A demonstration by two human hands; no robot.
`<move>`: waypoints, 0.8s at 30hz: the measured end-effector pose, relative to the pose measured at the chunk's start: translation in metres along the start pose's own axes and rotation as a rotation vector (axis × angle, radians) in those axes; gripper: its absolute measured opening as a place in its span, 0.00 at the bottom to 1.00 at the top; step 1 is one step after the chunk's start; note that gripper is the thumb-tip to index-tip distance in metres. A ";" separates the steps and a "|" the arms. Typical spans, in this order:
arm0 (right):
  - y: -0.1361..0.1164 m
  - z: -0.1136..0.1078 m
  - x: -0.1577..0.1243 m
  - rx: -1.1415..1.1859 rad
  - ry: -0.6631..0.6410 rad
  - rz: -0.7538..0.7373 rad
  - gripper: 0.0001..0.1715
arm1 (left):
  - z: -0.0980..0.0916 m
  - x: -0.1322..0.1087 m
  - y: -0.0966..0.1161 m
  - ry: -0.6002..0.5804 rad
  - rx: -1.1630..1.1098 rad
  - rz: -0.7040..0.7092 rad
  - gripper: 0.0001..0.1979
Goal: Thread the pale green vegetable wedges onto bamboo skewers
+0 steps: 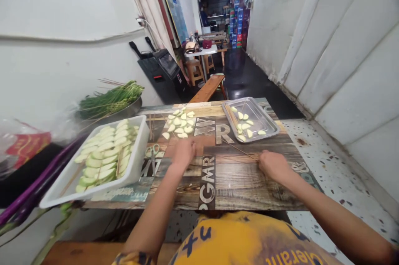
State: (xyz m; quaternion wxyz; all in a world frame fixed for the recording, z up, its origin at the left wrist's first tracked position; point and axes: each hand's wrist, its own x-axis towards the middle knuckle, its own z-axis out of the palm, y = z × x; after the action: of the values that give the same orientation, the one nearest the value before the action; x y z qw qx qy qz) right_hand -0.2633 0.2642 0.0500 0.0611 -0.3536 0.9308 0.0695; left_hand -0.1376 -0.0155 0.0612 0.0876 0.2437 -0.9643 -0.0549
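Observation:
My left hand [183, 153] rests on the wooden table [237, 182], just in front of a loose pile of pale green vegetable slices [179, 123]; its fingers point away and I cannot see whether they hold anything. My right hand [274, 165] is closed around the near end of a thin bamboo skewer [241, 150] that lies slanted on the table. A metal tray [264, 117] behind the right hand holds a few slices and skewers.
A white tub [137, 161] with skewered slices stands at the left edge, scissors [152, 153] beside it. Long purple aubergines [34, 190] and a bowl of green chives [109, 101] lie further left. A bench [207, 88] stands beyond the table.

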 end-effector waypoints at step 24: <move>0.053 0.010 -0.107 1.211 -0.063 0.028 0.25 | 0.043 0.120 0.171 -0.221 -0.146 0.088 0.15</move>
State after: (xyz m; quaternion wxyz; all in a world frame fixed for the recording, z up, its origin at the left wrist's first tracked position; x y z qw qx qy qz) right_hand -0.2184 0.3742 0.0616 0.2782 -0.2414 0.8073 -0.4610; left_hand -0.3284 0.0794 0.0619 0.0005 0.1866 -0.9713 -0.1478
